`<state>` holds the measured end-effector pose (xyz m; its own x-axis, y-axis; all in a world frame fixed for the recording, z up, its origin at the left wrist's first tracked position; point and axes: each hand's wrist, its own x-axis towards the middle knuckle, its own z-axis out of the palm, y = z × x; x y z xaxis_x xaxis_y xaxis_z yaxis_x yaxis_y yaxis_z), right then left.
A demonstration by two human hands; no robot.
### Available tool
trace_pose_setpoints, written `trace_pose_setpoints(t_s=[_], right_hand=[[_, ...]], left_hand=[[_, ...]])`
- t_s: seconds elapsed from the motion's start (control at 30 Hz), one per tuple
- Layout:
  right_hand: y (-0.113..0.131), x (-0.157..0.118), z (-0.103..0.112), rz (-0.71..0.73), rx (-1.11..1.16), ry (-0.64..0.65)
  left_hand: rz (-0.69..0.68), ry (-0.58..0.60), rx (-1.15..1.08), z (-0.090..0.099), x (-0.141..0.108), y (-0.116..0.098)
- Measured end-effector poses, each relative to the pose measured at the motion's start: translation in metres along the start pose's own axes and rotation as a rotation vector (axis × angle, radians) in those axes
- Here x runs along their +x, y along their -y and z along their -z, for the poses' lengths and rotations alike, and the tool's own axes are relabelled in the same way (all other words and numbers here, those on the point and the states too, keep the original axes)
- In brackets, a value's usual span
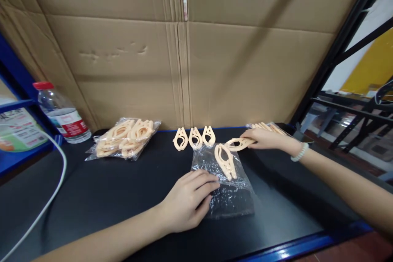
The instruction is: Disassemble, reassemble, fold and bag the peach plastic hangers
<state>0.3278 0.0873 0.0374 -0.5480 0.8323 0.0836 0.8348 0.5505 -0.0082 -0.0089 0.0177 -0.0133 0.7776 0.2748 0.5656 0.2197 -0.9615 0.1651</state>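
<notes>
A clear plastic bag [233, 202] lies on the black table in front of me. My left hand [192, 200] is at its left side, with fingers and thumb closed on the film. On the upper part of the bag rests a beige folding clothes hanger [225, 161]; I cannot tell whether it is inside or on top. My right hand [260, 137] grips a second beige folding hanger [238, 144] by its right end, just past the bag's top edge. Three similar hangers [195, 137] stand in a row behind the bag.
To the left lies a filled clear packet of beige hangers [125, 137]. Another packet [272, 127] is partly hidden behind my right hand. A water bottle [66, 116] and a white cable [61, 176] are at the left. A cardboard wall [129, 65] closes the back.
</notes>
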Motion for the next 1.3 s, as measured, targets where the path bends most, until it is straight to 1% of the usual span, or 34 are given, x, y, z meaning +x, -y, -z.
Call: trace_pose_setpoints(t_s=[0.07,0.1,0.13,0.2,0.23,0.3,0.37,0.4,0.47,0.53,0.57,0.63,0.7,0.73,0.83,0.87,0.93,1.0,1.1,1.3], right_hand=[[-0.002,-0.018,0.006,0.012,0.011,-0.027],[-0.002,-0.027,0.009,0.017,0.004,-0.076],[0.0,-0.035,0.012,0.013,-0.012,-0.158],[0.011,-0.051,0.018,-0.004,-0.052,-0.367],[0.02,-0.059,0.021,-0.008,-0.066,-0.464],[0.046,-0.073,0.025,-0.004,-0.077,-0.629],[0.079,-0.086,0.027,-0.013,-0.085,-0.731],[0.096,-0.093,0.027,-0.003,-0.084,-0.752],[0.129,-0.106,0.025,0.026,-0.089,-0.736],[0.156,-0.114,0.024,0.046,-0.059,-0.723],[0.167,-0.115,0.024,0.106,-0.048,-0.676],[0.183,-0.11,0.024,0.254,-0.048,-0.583],[0.192,-0.094,0.019,0.355,-0.09,-0.496],[0.195,-0.085,0.013,0.377,-0.118,-0.479],[0.196,-0.054,-0.014,0.404,-0.169,-0.517],[0.194,-0.046,-0.024,0.386,-0.194,-0.526],[0.192,-0.035,-0.042,0.331,-0.238,-0.484],[0.19,-0.029,-0.054,0.278,-0.275,-0.438],[0.19,-0.027,-0.061,0.244,-0.27,-0.38],[0.186,-0.018,-0.06,0.172,-0.067,-0.209]], left_hand=[[-0.005,0.011,-0.003,-0.001,0.0,0.001],[-0.008,0.019,-0.003,-0.001,0.0,0.001],[-0.012,0.028,-0.003,-0.001,-0.001,0.001],[-0.014,0.048,0.0,-0.001,-0.001,0.002],[-0.01,0.057,0.003,-0.001,0.0,0.002],[-0.001,0.068,0.01,-0.001,0.0,0.002],[0.009,0.075,0.016,-0.001,0.0,0.001],[0.014,0.081,0.018,-0.001,0.0,0.001],[0.027,0.096,0.019,-0.001,0.0,0.001],[0.043,0.098,0.019,-0.001,0.0,0.0],[0.048,0.095,0.02,-0.001,0.0,0.0],[0.054,0.086,0.018,-0.001,-0.001,0.0],[0.048,0.084,0.01,-0.001,-0.001,0.0],[0.04,0.089,0.002,-0.001,-0.001,0.0],[0.011,0.09,-0.012,-0.002,-0.002,0.001],[0.005,0.087,-0.01,-0.002,-0.002,0.002],[-0.001,0.074,0.002,-0.003,-0.003,0.002],[-0.006,0.069,0.011,-0.004,-0.004,0.002],[-0.016,0.067,0.008,-0.004,-0.003,0.002],[-0.01,0.078,-0.03,-0.004,-0.002,0.001]])
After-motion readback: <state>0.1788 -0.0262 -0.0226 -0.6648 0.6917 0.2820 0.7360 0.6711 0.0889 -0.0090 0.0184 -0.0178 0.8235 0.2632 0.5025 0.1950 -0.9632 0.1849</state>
